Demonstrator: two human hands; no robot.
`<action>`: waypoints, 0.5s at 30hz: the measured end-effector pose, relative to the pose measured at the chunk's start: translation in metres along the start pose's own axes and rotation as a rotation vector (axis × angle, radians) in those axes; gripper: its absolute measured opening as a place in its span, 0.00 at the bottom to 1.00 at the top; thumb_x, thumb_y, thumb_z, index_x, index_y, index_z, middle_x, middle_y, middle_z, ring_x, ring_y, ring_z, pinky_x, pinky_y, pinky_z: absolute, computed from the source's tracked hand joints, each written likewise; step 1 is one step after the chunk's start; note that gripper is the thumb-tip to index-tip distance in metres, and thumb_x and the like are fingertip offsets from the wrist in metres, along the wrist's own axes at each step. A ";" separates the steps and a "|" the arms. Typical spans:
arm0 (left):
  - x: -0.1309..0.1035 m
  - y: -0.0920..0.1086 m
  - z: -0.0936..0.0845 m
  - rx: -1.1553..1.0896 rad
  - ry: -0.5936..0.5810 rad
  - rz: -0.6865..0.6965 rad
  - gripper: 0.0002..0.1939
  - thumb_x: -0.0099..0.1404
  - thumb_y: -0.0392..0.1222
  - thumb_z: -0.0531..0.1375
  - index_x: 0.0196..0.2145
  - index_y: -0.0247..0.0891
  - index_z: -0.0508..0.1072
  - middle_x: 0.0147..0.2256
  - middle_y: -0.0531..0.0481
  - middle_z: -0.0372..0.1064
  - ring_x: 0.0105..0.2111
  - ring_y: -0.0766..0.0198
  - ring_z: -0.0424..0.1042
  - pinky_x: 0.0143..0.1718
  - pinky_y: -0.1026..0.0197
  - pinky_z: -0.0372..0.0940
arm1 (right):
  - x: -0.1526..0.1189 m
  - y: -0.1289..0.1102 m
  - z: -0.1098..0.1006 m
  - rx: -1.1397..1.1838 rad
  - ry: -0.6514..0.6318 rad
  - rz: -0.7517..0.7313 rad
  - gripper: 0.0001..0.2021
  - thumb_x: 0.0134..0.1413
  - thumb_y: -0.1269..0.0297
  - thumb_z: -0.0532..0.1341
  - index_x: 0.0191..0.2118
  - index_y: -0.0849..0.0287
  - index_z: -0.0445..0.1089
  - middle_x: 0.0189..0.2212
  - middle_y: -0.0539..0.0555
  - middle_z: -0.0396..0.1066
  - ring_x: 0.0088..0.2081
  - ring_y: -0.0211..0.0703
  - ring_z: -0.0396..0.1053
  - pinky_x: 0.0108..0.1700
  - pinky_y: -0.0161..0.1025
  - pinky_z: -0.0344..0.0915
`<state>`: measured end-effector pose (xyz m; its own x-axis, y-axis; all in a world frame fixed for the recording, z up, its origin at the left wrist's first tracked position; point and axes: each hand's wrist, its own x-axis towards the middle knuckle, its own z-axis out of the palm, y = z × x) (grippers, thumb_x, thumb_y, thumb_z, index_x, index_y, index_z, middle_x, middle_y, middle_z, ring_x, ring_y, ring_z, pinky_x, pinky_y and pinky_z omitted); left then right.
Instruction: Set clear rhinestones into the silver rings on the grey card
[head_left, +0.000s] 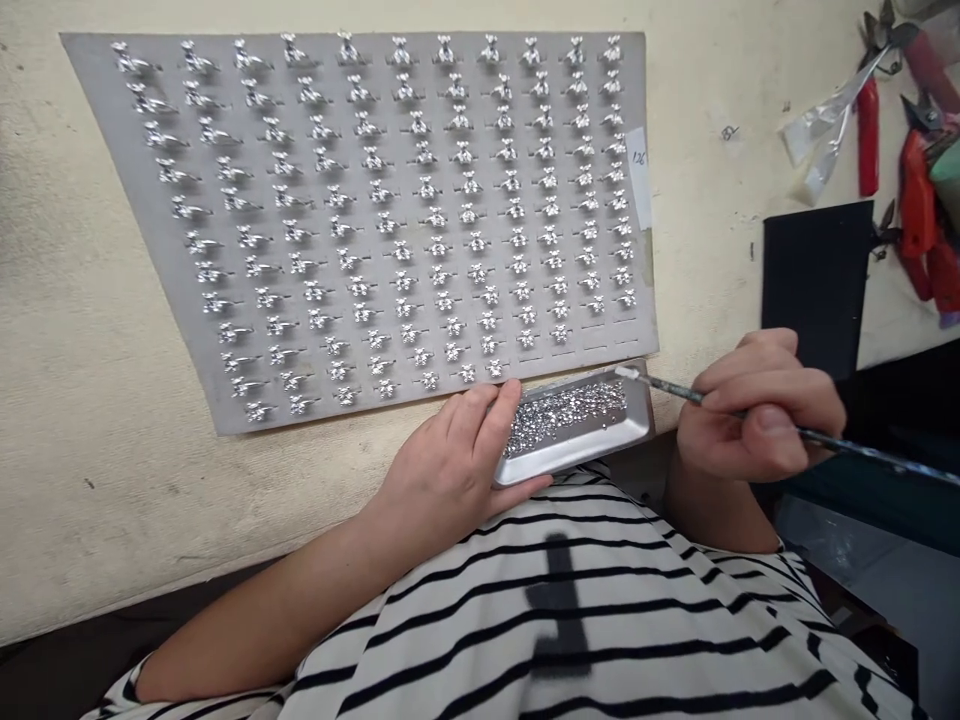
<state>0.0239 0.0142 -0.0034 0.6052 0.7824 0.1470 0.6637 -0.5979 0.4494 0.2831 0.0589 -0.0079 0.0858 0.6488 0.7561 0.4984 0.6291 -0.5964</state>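
Wearing a striped shirt [645,590] with a dark, blurred patch on its front, I have both hands occupied just beyond it. My left hand [450,450] grasps the left end of a shallow silver tray [577,448], fingers at the far side and thumb along the near side. My right hand [765,410] is curled round a thin dark rod [679,390], pinching it between thumb and fingers; its whitish tip is at the tray's far right corner, though I cannot tell whether it touches. Tiny glittering stones [562,412] lie scattered across the tray's floor. Just past the tray, a grey board [112,110] lies on the pale tabletop [705,260], carrying rows of silver bear-shaped rings [439,216] set into slits. On its right edge a white label [639,175] bears handwriting that looks like "126", perhaps with a point after the 1. Right of the board lies a dark flat rectangle [814,285]; farther up are a small scrap [730,133] with a dark scribble I cannot read, clear plastic strips [821,130] and several red-handled pliers [868,135].
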 end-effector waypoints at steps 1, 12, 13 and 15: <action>0.000 0.000 0.000 0.001 0.002 -0.001 0.40 0.68 0.60 0.61 0.61 0.21 0.60 0.47 0.30 0.71 0.46 0.49 0.74 0.42 0.52 0.76 | -0.002 0.001 -0.003 0.018 -0.038 -0.009 0.12 0.52 0.65 0.50 0.20 0.58 0.60 0.12 0.45 0.55 0.14 0.30 0.52 0.27 0.43 0.46; 0.000 0.000 -0.001 -0.012 -0.015 -0.023 0.41 0.68 0.60 0.61 0.64 0.27 0.55 0.49 0.32 0.70 0.48 0.49 0.75 0.42 0.52 0.75 | -0.016 0.004 -0.013 0.013 -0.131 -0.009 0.11 0.49 0.66 0.50 0.20 0.57 0.62 0.13 0.45 0.59 0.14 0.30 0.53 0.28 0.44 0.48; 0.000 0.000 0.000 -0.014 -0.016 -0.026 0.41 0.68 0.60 0.61 0.65 0.28 0.54 0.49 0.33 0.70 0.48 0.49 0.75 0.42 0.52 0.75 | -0.016 0.003 -0.013 0.011 -0.136 -0.004 0.10 0.49 0.67 0.50 0.20 0.57 0.62 0.13 0.45 0.60 0.14 0.30 0.54 0.29 0.44 0.48; 0.000 0.000 0.000 -0.016 -0.014 -0.023 0.41 0.68 0.61 0.61 0.65 0.28 0.54 0.49 0.33 0.71 0.48 0.48 0.75 0.42 0.52 0.75 | -0.017 0.002 -0.012 -0.001 -0.143 0.018 0.10 0.50 0.67 0.50 0.21 0.57 0.62 0.14 0.45 0.61 0.15 0.31 0.54 0.29 0.44 0.49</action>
<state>0.0242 0.0143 -0.0031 0.5962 0.7932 0.1237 0.6705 -0.5768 0.4667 0.2936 0.0440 -0.0187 -0.0286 0.7143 0.6992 0.4989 0.6164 -0.6092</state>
